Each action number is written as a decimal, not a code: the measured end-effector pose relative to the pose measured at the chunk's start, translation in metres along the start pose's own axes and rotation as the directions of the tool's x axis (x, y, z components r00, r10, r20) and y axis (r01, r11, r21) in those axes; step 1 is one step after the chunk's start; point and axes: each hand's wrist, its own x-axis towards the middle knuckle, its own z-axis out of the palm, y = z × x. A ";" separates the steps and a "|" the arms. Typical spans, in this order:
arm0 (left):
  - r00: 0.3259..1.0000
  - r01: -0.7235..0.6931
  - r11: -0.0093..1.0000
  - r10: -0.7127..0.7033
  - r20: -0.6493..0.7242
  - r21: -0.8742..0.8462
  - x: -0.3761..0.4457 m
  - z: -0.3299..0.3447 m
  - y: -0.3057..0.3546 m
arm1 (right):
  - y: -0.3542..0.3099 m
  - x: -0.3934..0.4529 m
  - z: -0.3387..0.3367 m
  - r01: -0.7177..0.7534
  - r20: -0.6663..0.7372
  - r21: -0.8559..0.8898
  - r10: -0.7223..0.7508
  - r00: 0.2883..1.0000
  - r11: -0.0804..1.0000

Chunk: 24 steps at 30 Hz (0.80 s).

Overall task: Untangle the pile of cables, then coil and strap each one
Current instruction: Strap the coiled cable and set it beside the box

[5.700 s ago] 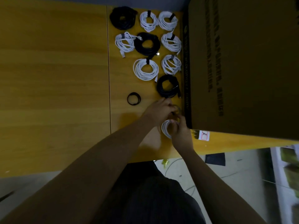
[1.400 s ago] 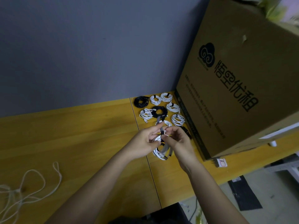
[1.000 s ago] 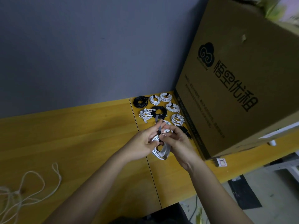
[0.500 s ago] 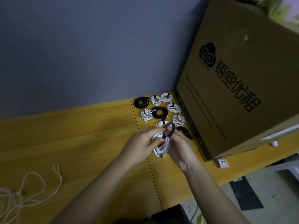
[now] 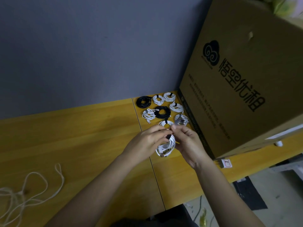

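I hold a coiled white cable (image 5: 166, 145) above the yellow table (image 5: 82, 136), between both hands. My left hand (image 5: 148, 140) grips the coil's upper left side, fingers curled over it. My right hand (image 5: 188, 141) pinches a dark strap (image 5: 177, 122) whose end sticks up, blurred, above the coil. Behind my hands lie several coiled and strapped cables, white ones (image 5: 176, 107) and black ones (image 5: 144, 101), in rows beside the box. A loose tangle of white cable (image 5: 24, 190) lies at the table's left front.
A large brown cardboard box (image 5: 242, 82) stands on the table's right side, close to the coils. A grey wall (image 5: 82, 46) rises behind the table. The table's front edge (image 5: 229, 176) runs at the right, with floor and a dark mat (image 5: 249, 195) below.
The strap, looped dark over the coil's top half a second ago, now sticks up in my right hand's pinch. Both hands stay at the coil. Since 5.7 s ago the view has lifted from the table.
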 end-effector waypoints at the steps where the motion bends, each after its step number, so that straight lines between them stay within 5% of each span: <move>1: 1.000 -0.017 1.000 0.017 0.002 0.015 0.000 0.000 0.002 | -0.001 0.001 0.001 0.018 -0.039 -0.019 -0.018 0.999 1.000; 6: 1.000 -0.015 1.000 0.015 0.026 -0.007 0.004 0.000 0.004 | -0.007 0.006 0.000 0.111 -0.174 -0.136 -0.134 0.976 0.984; 13: 0.996 -0.086 0.996 0.086 0.011 -0.026 0.009 0.000 0.005 | -0.013 0.007 0.004 0.075 -0.199 -0.121 -0.098 0.975 0.990; 18: 0.970 0.177 0.968 -0.202 -0.137 -0.178 0.009 0.011 0.006 | -0.014 0.004 0.003 0.233 -0.181 -0.230 -0.276 0.944 0.945; 24: 0.914 0.340 0.894 -0.387 -0.123 -0.291 0.017 0.014 0.009 | -0.016 0.000 -0.002 0.343 -0.103 -0.451 -0.430 0.897 0.824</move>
